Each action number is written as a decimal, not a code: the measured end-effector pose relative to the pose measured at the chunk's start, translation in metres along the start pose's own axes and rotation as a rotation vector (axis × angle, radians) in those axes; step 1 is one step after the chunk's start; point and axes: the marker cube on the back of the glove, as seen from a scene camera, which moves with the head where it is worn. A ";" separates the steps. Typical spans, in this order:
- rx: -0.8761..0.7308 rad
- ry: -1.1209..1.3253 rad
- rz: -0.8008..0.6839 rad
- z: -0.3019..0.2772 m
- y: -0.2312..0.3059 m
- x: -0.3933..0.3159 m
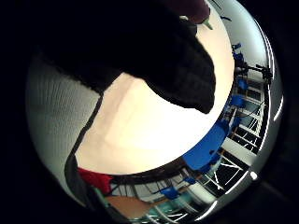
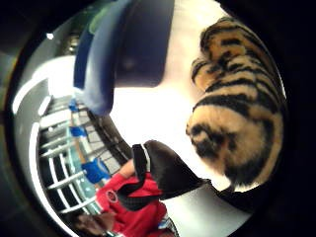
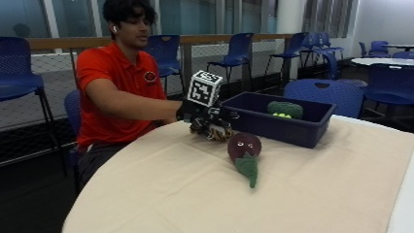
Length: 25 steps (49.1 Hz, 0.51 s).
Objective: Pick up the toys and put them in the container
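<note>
- My right hand point(image 3: 206, 121) sits low at the near-left corner of the table point(image 3: 194, 194), just beside the container's end wall. Fingers curl round a striped tiger toy point(image 3: 216, 132); I read that as a grasp, though the outside view shows only a sliver of stripes under the glove.
- Thumb-side palm view backs it up: the tiger toy point(image 2: 242, 103) fills one side of the view, orange and black fur close to the palm, with a gloved fingertip point(image 2: 168, 170) curving in beside it. Whether the toy is off the cloth yet, I cannot tell.
- Little-finger-side palm view is mostly glove point(image 1: 154, 56) and the pale tablecloth point(image 1: 140, 135); no toy visible there, so the grip looks biased toward the thumb side.
- Container point(image 3: 284, 124) is a dark blue bin, open top, standing just beyond the hand. Its near wall also shows in the thumb-side view point(image 2: 133, 44). Short transfer: lift, clear the rim, drop.
- Green plush toy point(image 3: 285, 109) already lies inside the bin toward its far end, so one item is done by the look of it.
- Eggplant toy point(image 3: 244, 154), purple body with eyes and a green stem, lies on the cloth in front of the bin, apart from the hand. Untouched; likely the next pick.
- Judgement: step in hand is securing the tiger. Risk: soft fur slipping, or clipping the rim on the way over.
</note>
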 end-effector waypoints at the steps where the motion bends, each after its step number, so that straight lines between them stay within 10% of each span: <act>1: -0.005 0.006 0.000 0.001 -0.001 -0.001; 25: 0.070 0.106 0.048 0.018 -0.013 -0.005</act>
